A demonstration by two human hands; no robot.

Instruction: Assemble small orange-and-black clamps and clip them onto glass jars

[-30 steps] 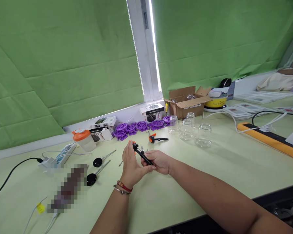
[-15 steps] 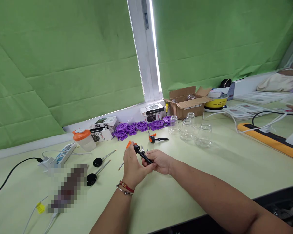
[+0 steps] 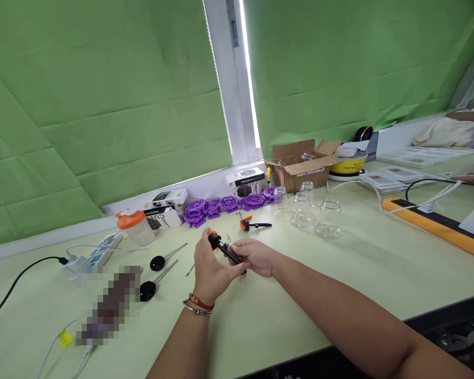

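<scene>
Between both hands is a black tool with orange parts (image 3: 229, 253), tilted down to the right. My left hand (image 3: 210, 268) is closed round its thicker orange-and-black end, with the thumb stretched along toward the other end. My right hand (image 3: 257, 257) pinches the slim black shaft. A similar black-and-orange piece (image 3: 255, 225) lies on the table just beyond. Two metal rods with round black ends, one upper (image 3: 157, 262) and one lower (image 3: 148, 290), rest left of my left hand. Small metal pieces behind my fingers are partly hidden.
Purple plastic parts (image 3: 229, 204) and printed boxes (image 3: 164, 218) line the back. Clear glass jars (image 3: 300, 209) stand right of them, before an open carton (image 3: 302, 171). An orange-lidded cup (image 3: 136, 227) is at left, an orange power strip (image 3: 438, 226) at right. Another person's hand (image 3: 472, 178) shows far right.
My left hand has shifted slightly left with the tool's thicker end, and more orange shows there. The camera view has moved slightly.
</scene>
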